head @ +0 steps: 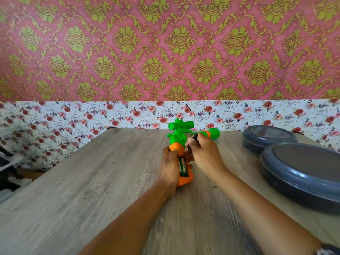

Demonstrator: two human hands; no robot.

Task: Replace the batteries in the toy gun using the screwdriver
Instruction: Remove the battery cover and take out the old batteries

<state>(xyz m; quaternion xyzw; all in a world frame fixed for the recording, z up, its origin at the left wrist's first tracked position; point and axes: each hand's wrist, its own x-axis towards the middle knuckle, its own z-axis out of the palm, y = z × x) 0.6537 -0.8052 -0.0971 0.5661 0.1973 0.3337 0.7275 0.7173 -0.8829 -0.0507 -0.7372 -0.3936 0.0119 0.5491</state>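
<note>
A green and orange toy gun (179,137) lies on the wooden table (92,181), its orange grip pointing toward me and its barrel to the far right. The battery compartment (183,167) in the grip is uncovered, with green batteries showing inside. My left hand (170,166) grips the orange grip from the left. My right hand (204,153) holds a dark-handled screwdriver (194,137), its tip down near the top of the grip. The compartment cover is not visible.
Two round dark grey lidded containers (301,173) stand on the table's right side, one behind the other (266,138). A floral wall runs along the table's far edge. Dark clutter lies beyond the table's left edge.
</note>
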